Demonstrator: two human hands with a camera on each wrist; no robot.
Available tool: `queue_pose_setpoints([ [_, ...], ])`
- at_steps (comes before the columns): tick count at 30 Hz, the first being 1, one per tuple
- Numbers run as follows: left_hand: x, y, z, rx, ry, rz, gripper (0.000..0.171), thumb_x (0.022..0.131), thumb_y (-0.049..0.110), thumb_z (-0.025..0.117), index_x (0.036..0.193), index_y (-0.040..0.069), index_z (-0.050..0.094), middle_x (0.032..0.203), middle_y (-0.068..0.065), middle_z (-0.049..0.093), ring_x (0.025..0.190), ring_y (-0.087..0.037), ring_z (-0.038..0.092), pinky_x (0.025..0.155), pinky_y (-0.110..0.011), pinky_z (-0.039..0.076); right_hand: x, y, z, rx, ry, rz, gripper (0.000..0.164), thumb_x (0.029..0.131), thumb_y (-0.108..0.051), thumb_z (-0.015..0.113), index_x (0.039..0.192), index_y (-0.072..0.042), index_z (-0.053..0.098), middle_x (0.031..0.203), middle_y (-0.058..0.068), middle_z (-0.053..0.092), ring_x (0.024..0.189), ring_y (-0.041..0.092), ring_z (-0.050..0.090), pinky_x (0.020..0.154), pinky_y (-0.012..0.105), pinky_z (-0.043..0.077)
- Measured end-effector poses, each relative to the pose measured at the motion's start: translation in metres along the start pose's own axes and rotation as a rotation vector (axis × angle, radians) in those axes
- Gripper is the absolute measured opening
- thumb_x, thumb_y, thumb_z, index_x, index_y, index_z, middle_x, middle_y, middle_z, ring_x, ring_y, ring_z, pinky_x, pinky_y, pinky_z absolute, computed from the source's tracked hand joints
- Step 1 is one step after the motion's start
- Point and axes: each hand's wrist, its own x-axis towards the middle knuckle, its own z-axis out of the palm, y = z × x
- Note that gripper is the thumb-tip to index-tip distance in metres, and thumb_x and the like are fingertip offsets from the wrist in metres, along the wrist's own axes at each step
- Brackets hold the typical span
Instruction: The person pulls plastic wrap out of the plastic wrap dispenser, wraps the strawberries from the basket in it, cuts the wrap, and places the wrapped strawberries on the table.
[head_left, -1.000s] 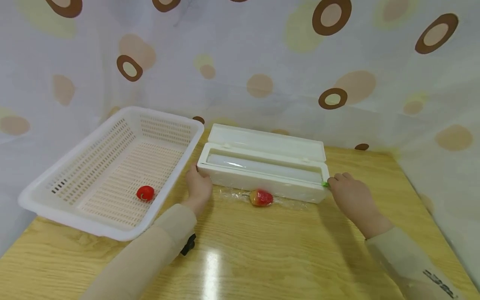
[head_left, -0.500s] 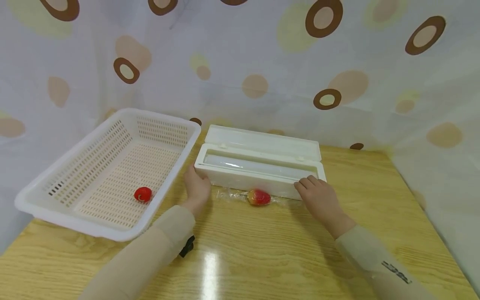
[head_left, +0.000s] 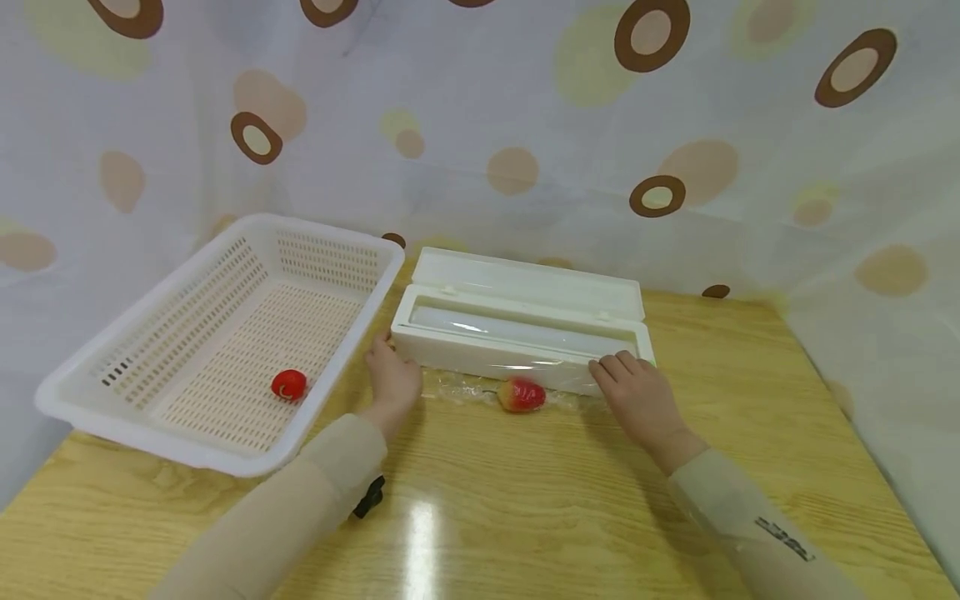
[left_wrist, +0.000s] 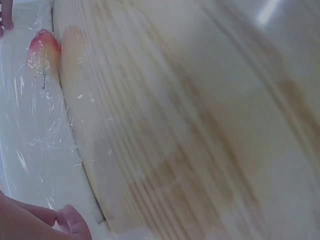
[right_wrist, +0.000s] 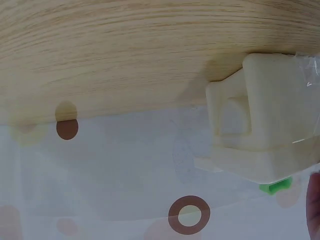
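A white cling film dispenser [head_left: 480, 350] stands on the table with its lid back and a roll of cling film [head_left: 517, 329] inside. My left hand [head_left: 393, 383] grips its left front corner; in the left wrist view, thumb and finger [left_wrist: 72, 220] meet there. My right hand [head_left: 637, 400] has its fingers curled over the front edge near the right end, pinching the film there. Clear film runs down the front face over a small red and yellow fruit [head_left: 522, 395] with a stem. A green slide cutter [right_wrist: 276, 185] sits at the dispenser's right end.
A white slotted plastic basket [head_left: 330, 392] stands left of the dispenser, a red pepper-like fruit [head_left: 289, 384] inside it. Behind the wooden table [head_left: 540, 517] hangs a patterned cloth [head_left: 450, 125]. A black object [head_left: 370, 498] shows beneath the left sleeve.
My right hand has left the green cutter at the right end and moved left along the front edge to the film. The left hand stays at the left corner.
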Motion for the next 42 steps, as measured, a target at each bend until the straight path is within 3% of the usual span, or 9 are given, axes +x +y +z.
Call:
queue_pose_setpoints([
  [6,-0.002,-0.001,0.002,0.018,0.038,0.013,0.037,0.079,-0.012,0.041,0.117,-0.011,0.039,0.112,-0.025,0.041,0.101,-0.034,0.044,0.094,-0.047,0.043,-0.004,-0.007,-0.006,0.02,-0.032,-0.038,0.023,0.062,0.014,0.071,0.079,0.002,0.061,0.076,0.012,0.061,0.069,0.025,0.056,0.051,0.032,0.053],
  [9,-0.006,-0.006,0.001,0.123,-0.061,0.123,0.033,0.074,-0.016,0.039,0.105,-0.011,0.046,0.1,-0.024,0.046,0.094,-0.034,0.046,0.087,-0.047,0.045,-0.008,-0.013,-0.009,0.052,-0.165,-0.012,0.025,0.063,0.013,0.072,0.081,0.001,0.06,0.076,0.011,0.06,0.066,0.023,0.056,0.052,0.031,0.053],
  [14,-0.017,-0.014,-0.002,0.511,-0.323,0.415,0.039,0.073,-0.02,0.042,0.096,0.0,0.065,0.102,-0.02,0.057,0.09,-0.03,0.054,0.074,-0.042,0.052,-0.015,-0.02,-0.008,0.093,-0.406,0.095,0.024,0.068,0.012,0.066,0.083,-0.002,0.054,0.072,0.008,0.054,0.059,0.02,0.049,0.049,0.033,0.049],
  [18,-0.026,-0.01,0.003,0.908,-0.37,0.653,0.017,0.084,0.0,0.059,0.088,0.01,0.072,0.095,-0.01,0.06,0.084,-0.023,0.054,0.069,-0.036,0.053,-0.012,-0.023,-0.005,0.157,-0.549,0.171,0.018,0.074,0.009,0.063,0.077,-0.006,0.053,0.067,0.007,0.055,0.057,0.018,0.048,0.048,0.035,0.049],
  [21,-0.031,-0.005,0.007,1.067,-0.404,0.706,0.013,0.086,0.016,0.062,0.092,0.01,0.072,0.094,-0.008,0.064,0.089,-0.023,0.056,0.079,-0.037,0.051,-0.003,-0.025,-0.008,0.184,-0.623,0.236,0.017,0.077,0.004,0.062,0.069,-0.008,0.053,0.063,0.006,0.056,0.054,0.017,0.047,0.047,0.036,0.048],
  [28,-0.04,0.008,0.011,1.022,-0.442,0.597,0.032,0.091,0.028,0.05,0.097,0.004,0.07,0.1,-0.012,0.066,0.093,-0.028,0.057,0.083,-0.046,0.049,0.024,-0.037,-0.016,0.186,-0.613,0.324,0.022,0.084,-0.018,0.063,0.068,-0.008,0.051,0.05,0.004,0.047,0.045,0.015,0.037,0.038,0.034,0.039],
  [36,-0.046,0.01,0.028,0.994,-0.421,0.76,0.033,0.089,0.027,0.052,0.103,0.0,0.064,0.099,-0.014,0.066,0.093,-0.027,0.06,0.083,-0.041,0.053,0.044,-0.056,0.001,0.3,-0.649,0.336,0.033,0.081,-0.035,0.068,0.091,-0.004,0.06,0.068,0.006,0.063,0.062,0.022,0.058,0.053,0.039,0.049],
  [39,-0.045,0.008,0.033,0.895,-0.457,0.731,0.028,0.085,0.018,0.056,0.101,-0.004,0.064,0.097,-0.016,0.066,0.09,-0.029,0.061,0.082,-0.041,0.054,0.047,-0.057,0.002,0.345,-0.66,0.38,0.031,0.08,-0.035,0.068,0.084,-0.006,0.059,0.066,0.004,0.06,0.06,0.018,0.052,0.052,0.036,0.045],
  [42,-0.042,0.008,0.036,0.682,-0.53,0.626,0.039,0.085,0.018,0.058,0.114,-0.007,0.06,0.109,-0.02,0.064,0.1,-0.031,0.059,0.09,-0.043,0.052,0.048,-0.056,0.0,0.415,-0.631,0.44,0.029,0.079,-0.036,0.069,0.079,-0.009,0.058,0.063,0.0,0.054,0.058,0.014,0.045,0.05,0.03,0.039],
])
